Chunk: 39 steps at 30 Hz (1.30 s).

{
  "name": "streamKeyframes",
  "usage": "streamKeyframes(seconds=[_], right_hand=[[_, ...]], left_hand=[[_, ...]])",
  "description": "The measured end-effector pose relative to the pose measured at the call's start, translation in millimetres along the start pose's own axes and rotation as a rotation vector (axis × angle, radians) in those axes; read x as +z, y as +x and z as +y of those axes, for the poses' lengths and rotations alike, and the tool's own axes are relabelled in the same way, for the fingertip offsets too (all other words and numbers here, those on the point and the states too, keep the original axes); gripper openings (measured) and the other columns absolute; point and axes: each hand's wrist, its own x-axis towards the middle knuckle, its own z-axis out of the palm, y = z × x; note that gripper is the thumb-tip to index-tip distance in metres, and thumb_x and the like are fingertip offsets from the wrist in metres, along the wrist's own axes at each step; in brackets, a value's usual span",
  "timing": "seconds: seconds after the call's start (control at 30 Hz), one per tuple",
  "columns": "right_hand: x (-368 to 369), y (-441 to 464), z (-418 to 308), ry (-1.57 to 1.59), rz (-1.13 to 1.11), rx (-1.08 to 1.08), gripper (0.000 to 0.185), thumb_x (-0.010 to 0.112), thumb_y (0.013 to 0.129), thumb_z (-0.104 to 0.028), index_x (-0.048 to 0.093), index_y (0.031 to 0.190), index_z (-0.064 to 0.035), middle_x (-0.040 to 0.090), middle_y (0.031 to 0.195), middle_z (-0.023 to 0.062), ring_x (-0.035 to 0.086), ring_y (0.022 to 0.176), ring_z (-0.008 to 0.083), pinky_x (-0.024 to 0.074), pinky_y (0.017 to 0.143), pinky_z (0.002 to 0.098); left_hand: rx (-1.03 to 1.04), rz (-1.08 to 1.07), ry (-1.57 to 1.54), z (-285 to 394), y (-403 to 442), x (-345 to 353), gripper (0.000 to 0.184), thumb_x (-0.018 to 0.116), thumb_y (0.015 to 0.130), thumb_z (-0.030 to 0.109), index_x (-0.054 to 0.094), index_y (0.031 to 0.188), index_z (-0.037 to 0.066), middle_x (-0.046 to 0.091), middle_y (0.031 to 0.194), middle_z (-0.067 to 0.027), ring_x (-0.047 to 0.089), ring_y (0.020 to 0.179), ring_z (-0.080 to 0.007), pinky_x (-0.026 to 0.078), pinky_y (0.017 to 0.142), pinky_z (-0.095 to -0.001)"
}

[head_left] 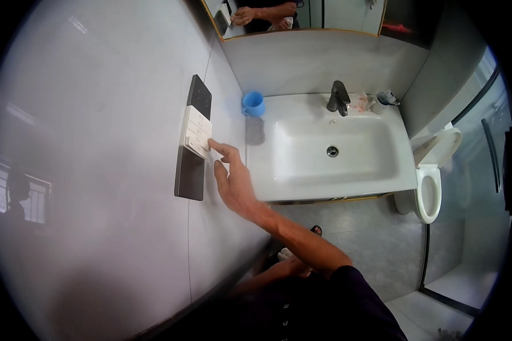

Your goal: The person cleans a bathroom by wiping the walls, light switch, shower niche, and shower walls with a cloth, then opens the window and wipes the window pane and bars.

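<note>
My right hand (pixel 233 179) reaches across to the wall on the left. Its index finger is stretched out and touches the right edge of a white switch panel (pixel 196 132) with several buttons. The thumb stands apart, and nothing is in this hand. Dark panels sit directly above (pixel 199 95) and below (pixel 190 173) the white one. Low in front of my body, my left hand (pixel 300 267) is partly hidden under my right forearm. It holds a bunched white cloth-like thing (pixel 284 254), which also shows in the mirror (pixel 347 12).
A white washbasin (pixel 335 182) with a dark faucet (pixel 339 98) lies to the right. A blue cup (pixel 253 104) stands at its left corner, and a white mug (pixel 380 103) stands behind its right side. Farther right are a toilet (pixel 429 194) with its lid up and a glass partition (pixel 478 170).
</note>
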Motion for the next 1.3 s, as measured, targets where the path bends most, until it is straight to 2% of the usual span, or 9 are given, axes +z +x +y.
streamKeyframes(seconds=[0.4,0.7,0.8,0.83,0.87,1.07,1.1,1.2,1.3], right_hand=[[2,5,2,-0.001,0.038,-0.045,0.040,0.044,0.098,0.001,0.044,0.138,-0.0038,0.055,0.131,0.0184,0.056,0.110,0.0281,0.0458,0.096,0.0383],[3,12,10,0.037,0.040,-0.044,0.036,0.043,0.099,0.003,0.046,0.134,-0.0034,0.057,0.133,0.0176,0.055,0.124,0.0305,0.0443,0.102,0.0368],[8,8,12,0.089,0.064,-0.020,0.037,0.049,0.093,0.003,0.049,0.130,-0.0025,0.056,0.132,0.0181,0.053,0.127,0.0345,0.0407,0.108,0.0409],[20,5,19,0.089,0.063,0.099,0.036,0.047,0.094,0.002,0.049,0.129,-0.0018,0.056,0.130,0.0178,0.056,0.122,0.0332,0.0420,0.106,0.0389],[33,1,36,0.091,0.091,0.089,0.033,0.043,0.096,-0.001,0.052,0.128,-0.0025,0.058,0.125,0.0170,0.056,0.117,0.0321,0.0419,0.106,0.0377],[55,22,79,0.144,0.178,-0.199,0.033,0.046,0.097,-0.013,0.056,0.126,-0.0024,0.060,0.119,0.0149,0.055,0.114,0.0263,0.0415,0.104,0.0390],[53,24,81,0.214,0.128,-0.233,0.040,0.055,0.087,-0.011,0.056,0.126,-0.0024,0.062,0.120,0.0180,0.059,0.113,0.0302,0.0467,0.100,0.0415],[54,29,76,0.139,0.081,-0.091,0.039,0.059,0.085,-0.009,0.060,0.123,-0.0026,0.063,0.118,0.0173,0.060,0.112,0.0297,0.0482,0.098,0.0422],[48,23,64,0.101,0.097,-0.118,0.036,0.060,0.085,-0.010,0.061,0.121,-0.0028,0.063,0.120,0.0165,0.060,0.114,0.0305,0.0483,0.098,0.0419]], left_hand=[[0.008,0.018,-0.003,-1,2,-3,0.047,0.055,0.083,0.004,0.059,0.130,0.005,0.055,0.136,-0.0200,0.047,0.129,-0.0397,0.035,0.108,-0.0487],[0.010,0.004,-0.005,0,4,-3,0.046,0.055,0.082,0.004,0.060,0.128,0.005,0.056,0.134,-0.0201,0.048,0.128,-0.0402,0.036,0.107,-0.0492],[-0.016,0.003,-0.003,-4,2,-5,0.046,0.056,0.082,0.004,0.061,0.128,0.005,0.057,0.133,-0.0201,0.048,0.127,-0.0404,0.036,0.107,-0.0494],[-0.015,-0.003,0.001,-6,9,-4,0.046,0.056,0.082,0.004,0.061,0.127,0.005,0.057,0.133,-0.0201,0.049,0.127,-0.0404,0.036,0.107,-0.0494],[-0.015,-0.007,0.011,-11,11,-11,0.046,0.056,0.082,0.004,0.061,0.127,0.005,0.057,0.133,-0.0202,0.049,0.127,-0.0405,0.036,0.107,-0.0495],[-0.043,-0.098,0.092,-17,42,-39,0.046,0.056,0.081,0.004,0.062,0.126,0.005,0.057,0.132,-0.0202,0.049,0.126,-0.0408,0.036,0.106,-0.0498],[-0.042,-0.102,0.103,-16,47,-42,0.046,0.056,0.081,0.004,0.062,0.126,0.005,0.058,0.132,-0.0202,0.049,0.126,-0.0409,0.037,0.106,-0.0499],[-0.014,-0.123,0.132,-10,66,-43,0.045,0.057,0.080,0.004,0.062,0.125,0.005,0.058,0.131,-0.0202,0.049,0.126,-0.0410,0.037,0.106,-0.0501],[-0.008,-0.115,0.139,-12,72,-43,0.045,0.057,0.080,0.004,0.062,0.125,0.005,0.058,0.131,-0.0203,0.050,0.126,-0.0412,0.037,0.106,-0.0502]])
